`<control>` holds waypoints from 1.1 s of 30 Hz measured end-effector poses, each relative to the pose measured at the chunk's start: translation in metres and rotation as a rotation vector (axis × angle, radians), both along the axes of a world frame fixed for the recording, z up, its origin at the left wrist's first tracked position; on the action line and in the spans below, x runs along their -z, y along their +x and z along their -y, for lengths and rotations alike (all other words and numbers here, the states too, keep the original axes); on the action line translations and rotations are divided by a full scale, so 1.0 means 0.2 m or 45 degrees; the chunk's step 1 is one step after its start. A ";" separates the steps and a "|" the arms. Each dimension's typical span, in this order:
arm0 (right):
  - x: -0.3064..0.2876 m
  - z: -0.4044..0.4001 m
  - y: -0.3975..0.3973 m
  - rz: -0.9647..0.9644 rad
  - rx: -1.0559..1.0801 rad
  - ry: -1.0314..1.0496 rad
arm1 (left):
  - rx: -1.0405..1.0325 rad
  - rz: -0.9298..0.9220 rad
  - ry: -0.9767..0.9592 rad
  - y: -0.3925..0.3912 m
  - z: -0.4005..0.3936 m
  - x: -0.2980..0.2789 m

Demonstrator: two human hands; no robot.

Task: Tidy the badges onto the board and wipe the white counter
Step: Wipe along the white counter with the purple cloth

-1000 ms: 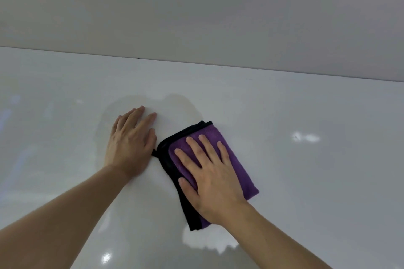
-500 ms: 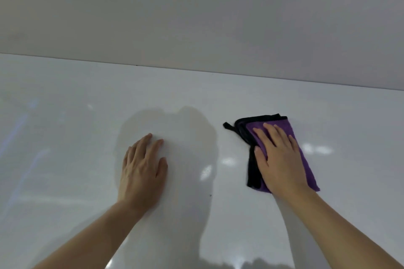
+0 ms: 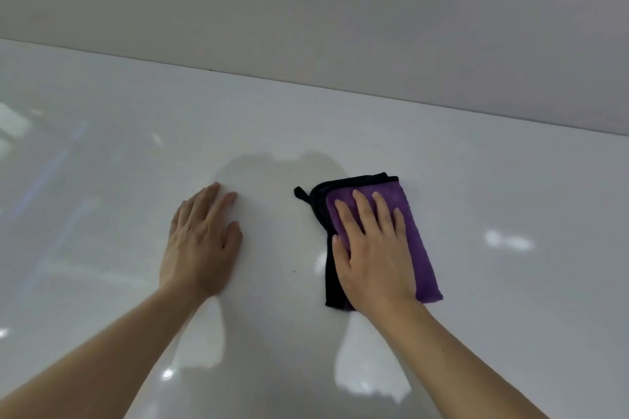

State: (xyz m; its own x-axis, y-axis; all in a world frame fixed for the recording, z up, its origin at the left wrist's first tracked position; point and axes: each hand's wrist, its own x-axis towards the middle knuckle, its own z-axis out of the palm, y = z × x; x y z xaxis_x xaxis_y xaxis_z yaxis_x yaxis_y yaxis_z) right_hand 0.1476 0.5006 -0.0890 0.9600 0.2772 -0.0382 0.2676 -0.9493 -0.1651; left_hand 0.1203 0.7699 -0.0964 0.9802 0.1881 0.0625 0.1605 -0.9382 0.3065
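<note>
Hands first: you have two in view, both bare and both laid flat on the glossy white worktop (image 3: 510, 180). Your left hand (image 3: 200, 245) rests palm down on the bare surface, its fingers straight and close together, gripping nothing. Your right hand (image 3: 374, 255) lies palm down on the one cloth (image 3: 417, 241) in sight, four fingers (image 3: 360, 211) stretched forward over the purple face and the thumb lying along the cloth's left edge, pressing rather than clutching.

That cloth is a single folded piece, purple on top with a black layer showing along its far edge and down the side nearest your left hand. One small black loop (image 3: 301, 193) sticks out from its far corner towards your left hand. The cloth reaches a little beyond your right fingertips and out past the outer side of your right hand, and its near end sits by your right wrist.

Your two hands are apart, with a strip of bare worktop between them. One tiny dark speck (image 3: 293, 271) sits on that strip, closer to your right hand than your left. Your shadow falls across the worktop beyond and between your hands, and several bright reflections of light dot the surface. One plain pale wall (image 3: 306, 10) rises beyond your fingertips at the worktop's far edge.
</note>
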 end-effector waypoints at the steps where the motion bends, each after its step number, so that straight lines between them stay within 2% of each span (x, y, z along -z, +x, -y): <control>1: -0.01 -0.05 -0.04 -0.006 -0.045 0.017 | -0.006 -0.002 -0.006 0.00 0.00 0.00; 6: -0.01 -0.30 -0.26 -0.036 -0.208 0.165 | -0.018 0.029 -0.035 -0.01 0.00 0.00; 9: -0.01 -0.41 -0.39 -0.026 -0.262 0.153 | 0.002 0.048 -0.072 -0.01 -0.01 0.01; 16: 0.02 -0.34 -0.38 -0.047 -0.252 0.189 | 0.002 0.102 -0.124 -0.01 -0.03 0.02; 27: 0.02 0.18 -0.21 -0.002 0.090 -0.033 | 0.015 0.107 -0.097 -0.02 -0.03 0.01; 33: 0.03 0.16 -0.20 -0.039 0.227 -0.091 | 0.013 0.113 -0.112 0.00 -0.04 0.04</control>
